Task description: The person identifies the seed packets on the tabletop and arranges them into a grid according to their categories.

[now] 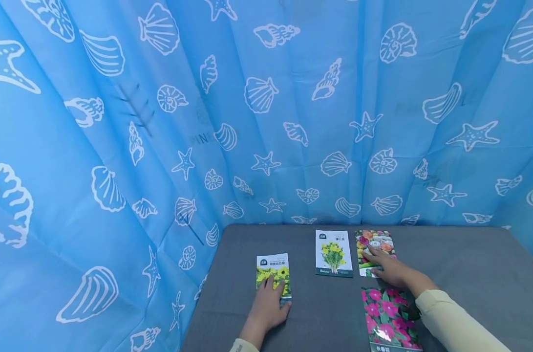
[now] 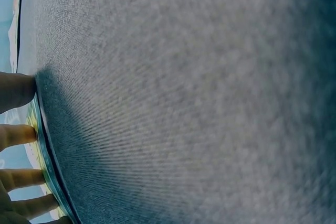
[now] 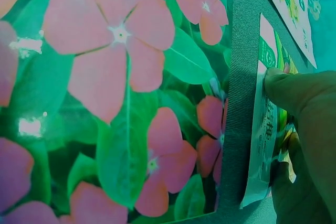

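Note:
In the head view my left hand (image 1: pixel 268 307) rests on a seed packet with yellow flowers (image 1: pixel 272 266), its fingertips on the lower half. The left wrist view shows those fingers (image 2: pixel 21 178) extended, with the tips along the packet's near edge. On the right, my right hand (image 1: pixel 390 268) rests over a packet of multicoloured flowers (image 1: pixel 376 239), covering its right part. The thumb (image 3: pixel 286 90) touches that packet's face in the right wrist view. Just below this hand lies a pink-flower packet (image 1: pixel 387 318), partly hidden by the sleeve.
A white packet with a bunch of yellow flowers (image 1: pixel 333 254) lies between the hands, left of the multicoloured one. All packets lie on a dark grey cloth-covered table (image 1: pixel 323 313). Behind it and to the left hangs a blue curtain (image 1: pixel 288 166) with white shells and starfish.

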Demonstrator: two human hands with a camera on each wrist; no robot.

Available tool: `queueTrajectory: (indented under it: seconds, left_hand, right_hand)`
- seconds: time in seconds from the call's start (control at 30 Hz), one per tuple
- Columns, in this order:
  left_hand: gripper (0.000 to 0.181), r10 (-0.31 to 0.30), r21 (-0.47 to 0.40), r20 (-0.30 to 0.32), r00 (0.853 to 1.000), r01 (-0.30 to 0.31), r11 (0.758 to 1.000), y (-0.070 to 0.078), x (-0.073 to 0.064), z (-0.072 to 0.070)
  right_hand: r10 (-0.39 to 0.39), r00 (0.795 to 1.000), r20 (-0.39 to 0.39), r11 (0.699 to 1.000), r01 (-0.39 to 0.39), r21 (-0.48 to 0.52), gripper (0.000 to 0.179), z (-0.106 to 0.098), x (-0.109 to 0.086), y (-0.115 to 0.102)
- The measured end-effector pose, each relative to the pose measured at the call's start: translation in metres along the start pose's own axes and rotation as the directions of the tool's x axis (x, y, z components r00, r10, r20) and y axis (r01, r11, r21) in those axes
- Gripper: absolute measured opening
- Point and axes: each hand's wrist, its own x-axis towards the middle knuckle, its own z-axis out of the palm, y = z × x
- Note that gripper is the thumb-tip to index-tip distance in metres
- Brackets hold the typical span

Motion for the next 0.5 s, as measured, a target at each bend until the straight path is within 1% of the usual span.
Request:
queueTrajectory:
  seconds: [0.23, 0.37, 0.5]
  left_hand:
    - [0.059, 0.017, -0.009, -0.023, 1.000, -0.017, 1.000, 0.0027, -0.0036, -0.0009]
    - [0.058, 0.014, -0.008, -0.019, 1.000, -0.015, 1.000, 0.0030, -0.0035, 0.0002]
    - [0.058, 0.011, -0.018, -0.012, 1.000, -0.012, 1.000, 0.0054, -0.0051, -0.0025]
  right_hand:
    - [-0.003, 1.000, 0.000, 1.000, 0.003, -0.003, 0.062, -0.0010, 0.0015, -0.0013]
    - [-0.012, 1.000, -0.004, 1.000, 0.012, -0.012, 0.062, -0.0018, 0.0012, -0.0021]
    - [0.002, 1.000, 0.003, 1.000, -0.002, -0.005, 0.063, -0.0011, 0.0007, -0.0018]
